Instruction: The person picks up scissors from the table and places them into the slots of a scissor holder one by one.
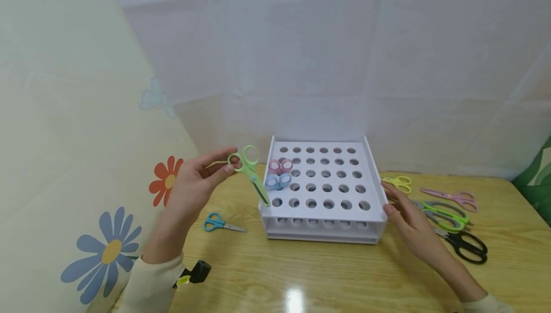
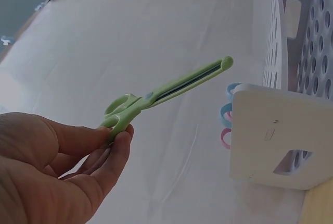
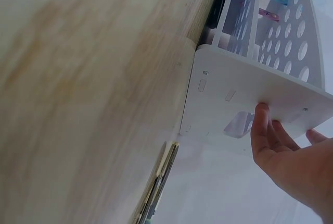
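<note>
While the fingers of our left hand (image 1: 191, 189) pinch the light green scissors (image 1: 253, 174) by one handle loop, left of centre in the frame, the fingers of our right hand (image 1: 413, 227) lie extended against the right side of the white rack (image 1: 320, 214). At the rack's left edge we see pink scissors (image 1: 281, 165) and pale blue scissors (image 1: 278, 182). On the surface (image 1: 258, 274) lie teal scissors (image 1: 220, 223) at lower left, with yellow scissors (image 1: 394, 182), purple scissors (image 1: 449, 195), and black scissors (image 1: 455, 241) at right.

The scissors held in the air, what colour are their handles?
Light green; the handles show best in the left wrist view.
</note>
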Available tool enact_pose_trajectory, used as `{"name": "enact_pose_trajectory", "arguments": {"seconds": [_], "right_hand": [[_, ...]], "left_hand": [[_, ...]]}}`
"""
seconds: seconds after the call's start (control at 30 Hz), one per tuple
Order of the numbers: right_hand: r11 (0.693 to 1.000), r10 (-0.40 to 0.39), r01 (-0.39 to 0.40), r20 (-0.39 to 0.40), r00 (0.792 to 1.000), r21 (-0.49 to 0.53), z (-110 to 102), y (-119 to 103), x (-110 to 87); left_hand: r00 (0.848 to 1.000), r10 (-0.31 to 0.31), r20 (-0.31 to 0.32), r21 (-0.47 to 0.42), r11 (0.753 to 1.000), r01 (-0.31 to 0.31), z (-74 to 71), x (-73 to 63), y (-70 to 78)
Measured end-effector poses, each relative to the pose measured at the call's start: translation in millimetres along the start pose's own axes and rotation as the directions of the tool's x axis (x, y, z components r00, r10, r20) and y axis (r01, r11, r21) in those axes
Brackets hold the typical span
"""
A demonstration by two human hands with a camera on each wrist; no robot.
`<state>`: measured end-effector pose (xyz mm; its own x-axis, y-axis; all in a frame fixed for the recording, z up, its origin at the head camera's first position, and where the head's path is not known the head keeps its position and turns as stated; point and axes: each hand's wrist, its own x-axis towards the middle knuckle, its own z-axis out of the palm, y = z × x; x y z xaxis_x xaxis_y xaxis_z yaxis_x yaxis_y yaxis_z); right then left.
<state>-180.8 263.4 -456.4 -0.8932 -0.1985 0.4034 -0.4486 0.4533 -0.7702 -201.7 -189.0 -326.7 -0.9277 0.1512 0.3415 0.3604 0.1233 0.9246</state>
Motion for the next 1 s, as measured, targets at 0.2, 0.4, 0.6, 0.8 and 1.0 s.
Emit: {"name": "enact_pose_trajectory", "arguments": {"seconds": [0.2, 0.4, 0.6, 0.8, 1.0], "right_hand": [[1.000, -0.009, 0.009, -0.005, 1.000, -0.001, 0, 1, 0.1], [1.000, -0.009, 0.009, -0.005, 1.000, -0.011, 0, 0, 0.3], [1.000, 0.005, -0.005, -0.004, 1.000, -0.014, 1, -1, -0.2], [1.000, 0.016, -0.016, -0.002, 1.000, -0.024, 0, -1, -0.8], [1.000, -0.003, 0.003, -0.007, 1.000, -0.013, 0, 0, -1.6]], "left_hand": [[1.000, 0.014, 0.000, -0.001, 1.000, -0.014, 10.8, -2.0, -0.4], [1.000, 0.019, 0.019, -0.011, 1.000, -0.018, 16.6, -1.6, -6.2], [0.997, 0.070, 0.032, 0.020, 0.997, -0.071, 23.9, 1.9, -11.7], [0.997, 0.077, 0.026, 0.047, 0.996, -0.078, 27.3, 2.0, -13.4], [0.998, 0.050, 0.029, 0.079, 0.996, -0.052, 30.7, 1.8, -14.5]]}}
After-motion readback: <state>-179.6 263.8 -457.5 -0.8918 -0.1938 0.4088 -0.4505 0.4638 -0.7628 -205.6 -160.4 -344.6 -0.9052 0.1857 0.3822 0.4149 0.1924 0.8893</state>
